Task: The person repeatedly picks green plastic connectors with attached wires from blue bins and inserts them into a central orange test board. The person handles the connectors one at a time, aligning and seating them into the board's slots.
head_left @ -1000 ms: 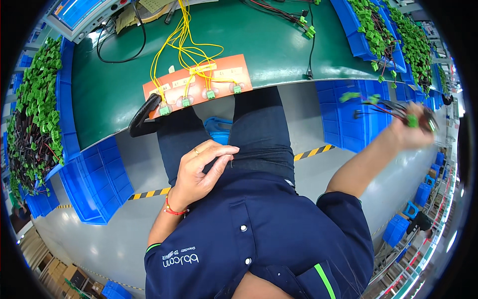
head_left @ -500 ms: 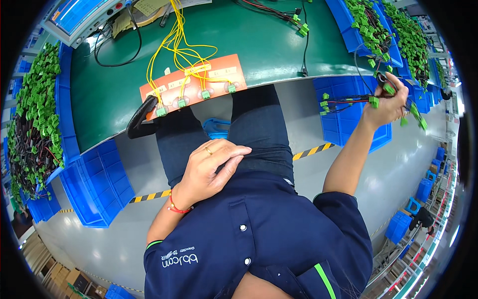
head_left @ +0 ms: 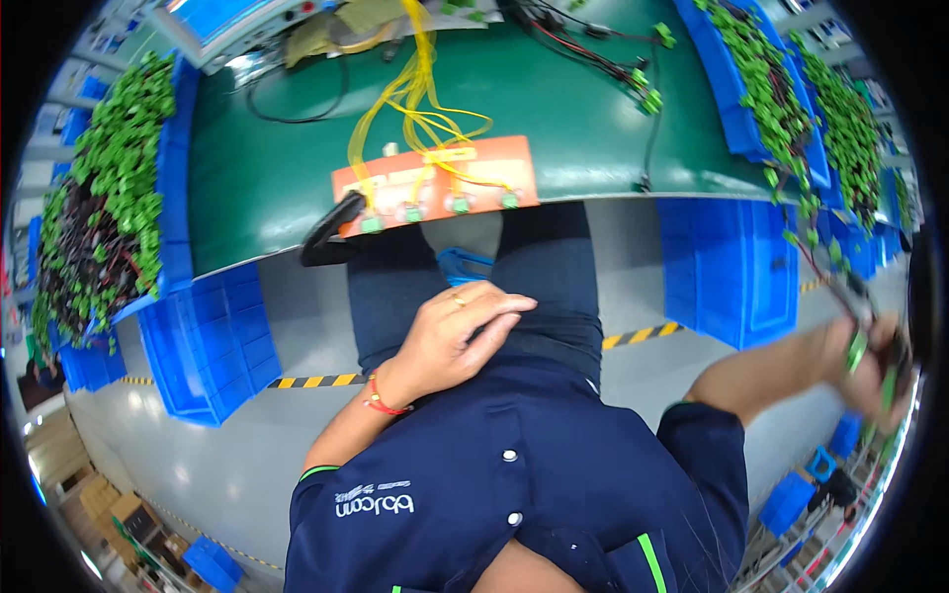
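My left hand point(head_left: 463, 334) rests palm down over my lap, forefinger and thumb stretched out with a gap between them, and nothing shows in it. Far out to the right, my right hand point(head_left: 875, 381) is closed around a bunch of cables with green connectors point(head_left: 856, 351), smeared by motion. Part of the bunch trails up toward the blue bin at the far right. On the bench edge ahead of my lap lies an orange board point(head_left: 435, 183) with green terminal connectors point(head_left: 460, 205), fed by yellow wires point(head_left: 420, 94). A black handle-like piece point(head_left: 331, 232) sits at its left end.
Blue bins heaped with green connectors flank the green bench point(head_left: 267, 188): a left bin point(head_left: 176, 188) and a right bin point(head_left: 727, 109). More cables point(head_left: 593, 59) lie at the back. An instrument point(head_left: 222, 35) stands back left. Blue bins point(head_left: 727, 267) hang below the bench.
My right hand has swung outward and toward me to the right, carrying the cables away from the bins. My left hand keeps its pose while the whole view has shifted.
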`<action>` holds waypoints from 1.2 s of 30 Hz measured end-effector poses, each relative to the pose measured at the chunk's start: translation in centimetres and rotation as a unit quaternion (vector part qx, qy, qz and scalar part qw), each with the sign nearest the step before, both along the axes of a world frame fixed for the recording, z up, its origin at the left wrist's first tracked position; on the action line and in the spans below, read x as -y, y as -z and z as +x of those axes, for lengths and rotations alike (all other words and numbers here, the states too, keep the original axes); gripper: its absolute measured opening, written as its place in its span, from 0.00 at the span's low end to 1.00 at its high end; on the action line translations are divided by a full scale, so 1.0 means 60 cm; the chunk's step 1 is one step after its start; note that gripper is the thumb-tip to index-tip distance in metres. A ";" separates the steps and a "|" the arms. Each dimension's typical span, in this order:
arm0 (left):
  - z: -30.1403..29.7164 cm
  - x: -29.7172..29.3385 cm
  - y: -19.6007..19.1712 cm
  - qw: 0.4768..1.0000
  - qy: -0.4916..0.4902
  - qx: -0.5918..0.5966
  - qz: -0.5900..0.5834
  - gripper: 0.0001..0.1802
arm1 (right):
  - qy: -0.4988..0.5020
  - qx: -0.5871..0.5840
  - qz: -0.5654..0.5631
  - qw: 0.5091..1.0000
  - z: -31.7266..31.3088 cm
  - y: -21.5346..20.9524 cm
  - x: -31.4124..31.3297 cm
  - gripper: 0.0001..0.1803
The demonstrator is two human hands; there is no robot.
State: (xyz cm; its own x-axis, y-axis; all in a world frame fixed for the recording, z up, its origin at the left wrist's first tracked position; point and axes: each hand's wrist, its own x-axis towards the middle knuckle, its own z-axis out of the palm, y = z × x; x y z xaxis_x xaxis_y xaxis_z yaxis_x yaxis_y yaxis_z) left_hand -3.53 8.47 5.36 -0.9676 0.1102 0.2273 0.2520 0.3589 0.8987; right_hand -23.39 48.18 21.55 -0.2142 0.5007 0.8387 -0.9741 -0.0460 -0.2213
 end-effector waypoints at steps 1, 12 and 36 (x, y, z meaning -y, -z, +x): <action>-0.002 -0.001 -0.001 1.000 0.003 0.006 0.005 0.15 | -0.129 -0.005 0.089 0.988 0.047 0.005 0.020 0.23; 0.017 -0.021 0.005 0.995 -0.006 0.038 0.091 0.37 | -0.306 0.445 0.342 0.769 0.230 0.233 0.393 0.20; 0.050 0.093 0.021 0.831 -0.236 0.168 0.475 0.20 | -0.619 0.632 0.021 0.465 0.190 0.324 0.426 0.27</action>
State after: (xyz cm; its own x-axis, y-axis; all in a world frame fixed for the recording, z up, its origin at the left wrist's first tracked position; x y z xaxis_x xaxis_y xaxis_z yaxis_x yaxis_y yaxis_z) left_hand -0.53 2.88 4.11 -0.8784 -0.3746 -0.2968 -0.0380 -0.5644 0.8246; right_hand -12.01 22.63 2.12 -0.6520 -0.6744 -0.3466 0.7038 -0.3683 -0.6075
